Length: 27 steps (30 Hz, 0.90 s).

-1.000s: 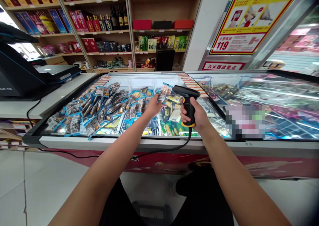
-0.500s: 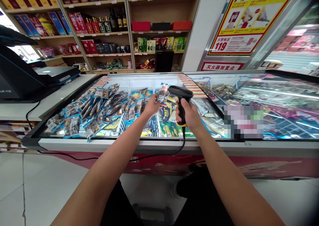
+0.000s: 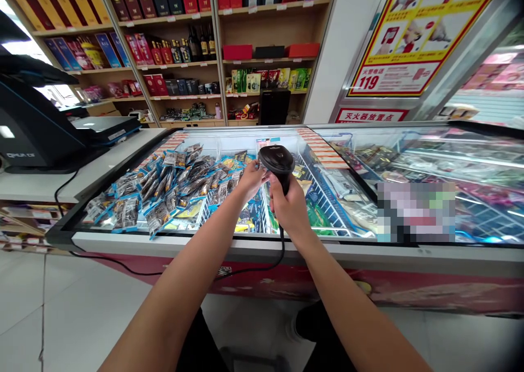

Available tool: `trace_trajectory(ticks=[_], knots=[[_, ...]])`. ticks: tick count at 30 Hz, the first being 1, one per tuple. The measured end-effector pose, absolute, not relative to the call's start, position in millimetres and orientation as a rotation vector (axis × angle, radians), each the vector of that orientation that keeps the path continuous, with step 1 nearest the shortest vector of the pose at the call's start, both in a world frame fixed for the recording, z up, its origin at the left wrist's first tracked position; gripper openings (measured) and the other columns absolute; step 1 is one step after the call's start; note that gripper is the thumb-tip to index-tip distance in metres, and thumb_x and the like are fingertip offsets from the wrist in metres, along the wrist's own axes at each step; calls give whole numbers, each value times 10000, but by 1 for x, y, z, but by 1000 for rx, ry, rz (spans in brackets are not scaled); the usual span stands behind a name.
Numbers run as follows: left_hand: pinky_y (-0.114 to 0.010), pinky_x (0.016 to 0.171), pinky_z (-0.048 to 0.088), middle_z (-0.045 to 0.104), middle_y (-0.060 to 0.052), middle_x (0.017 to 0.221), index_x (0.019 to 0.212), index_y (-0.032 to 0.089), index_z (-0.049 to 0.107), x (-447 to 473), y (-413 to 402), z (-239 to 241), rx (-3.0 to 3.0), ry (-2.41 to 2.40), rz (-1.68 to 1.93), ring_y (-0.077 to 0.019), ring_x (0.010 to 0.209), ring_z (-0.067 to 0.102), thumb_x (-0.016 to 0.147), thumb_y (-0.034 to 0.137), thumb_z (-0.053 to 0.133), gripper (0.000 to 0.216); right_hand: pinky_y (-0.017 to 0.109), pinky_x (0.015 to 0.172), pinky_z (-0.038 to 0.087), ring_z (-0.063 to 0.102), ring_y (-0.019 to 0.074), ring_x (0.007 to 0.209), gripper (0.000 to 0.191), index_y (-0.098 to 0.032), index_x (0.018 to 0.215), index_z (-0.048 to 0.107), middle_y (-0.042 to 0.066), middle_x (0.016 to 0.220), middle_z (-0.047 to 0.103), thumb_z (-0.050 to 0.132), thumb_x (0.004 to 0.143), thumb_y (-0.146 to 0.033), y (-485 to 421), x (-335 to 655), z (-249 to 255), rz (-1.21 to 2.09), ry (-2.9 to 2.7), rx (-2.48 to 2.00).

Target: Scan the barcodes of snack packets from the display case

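My right hand (image 3: 289, 207) is closed round the grip of a black barcode scanner (image 3: 277, 161), held upright over the open freezer chest (image 3: 229, 242). The scanner's head faces away from me. My left hand (image 3: 251, 178) reaches in beside it, fingers pinched on a small snack packet (image 3: 266, 141). Most of that packet is hidden behind the scanner head. A heap of blue-edged snack packets (image 3: 164, 186) lies on the freezer's glass just left of my left hand. The scanner's black cable (image 3: 249, 268) hangs down and runs off to the left.
A black till and its screen (image 3: 36, 134) stand on the white counter (image 3: 82, 178) at the left. The freezer's glass lid (image 3: 409, 159) stretches to the right over frozen goods. Shelves of boxes and bottles (image 3: 184, 39) line the back wall. White tiled floor (image 3: 61, 306) lies below.
My right hand has swung the scanner left, so its head now sits in front of the packet in my left hand. The left hand has barely moved.
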<state>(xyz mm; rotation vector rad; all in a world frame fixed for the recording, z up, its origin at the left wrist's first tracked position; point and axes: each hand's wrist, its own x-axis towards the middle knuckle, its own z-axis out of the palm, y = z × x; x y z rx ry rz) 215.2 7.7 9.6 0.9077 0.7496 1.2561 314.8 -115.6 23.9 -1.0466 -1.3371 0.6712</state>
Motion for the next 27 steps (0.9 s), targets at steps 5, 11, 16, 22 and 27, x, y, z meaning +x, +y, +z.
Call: trace_trajectory(ticks=[5,11,16,22,27], knots=[[-331,863,567,610,62,672,917,217,636,214,1,15,917,737,1261,-144,745,669,691,266,1045,470,332,581,475,662,231,693,472,-263,1108,643,36,816,672,657,1061,-733,-122,308,20,658,-1344,-1057],[-330,860,562,635,63,691,914,223,620,214,0,16,943,710,1271,-129,733,651,630,378,1085,566,319,549,457,650,217,653,484,-260,1132,647,29,793,660,669,1051,-737,-120,308,16,662,-1336,-1046],[-327,860,560,693,37,776,962,225,624,215,4,12,966,730,1276,-129,749,670,713,371,1042,508,305,490,420,588,170,561,496,-263,1074,627,11,788,644,709,1032,-750,-124,306,18,725,-1298,-1045],[-423,897,598,752,-51,924,1096,229,603,217,6,12,1318,1007,1147,-238,830,767,978,229,723,167,273,432,388,475,94,426,596,-260,975,601,-52,713,580,822,902,-809,-119,332,36,1081,-1085,-845],[-539,1013,598,790,-211,1147,1537,125,524,224,-12,7,2047,1200,888,-396,1074,789,1033,237,639,529,236,403,334,269,52,387,520,-248,1064,665,-105,656,455,833,901,-712,-113,385,54,1372,-959,-623]])
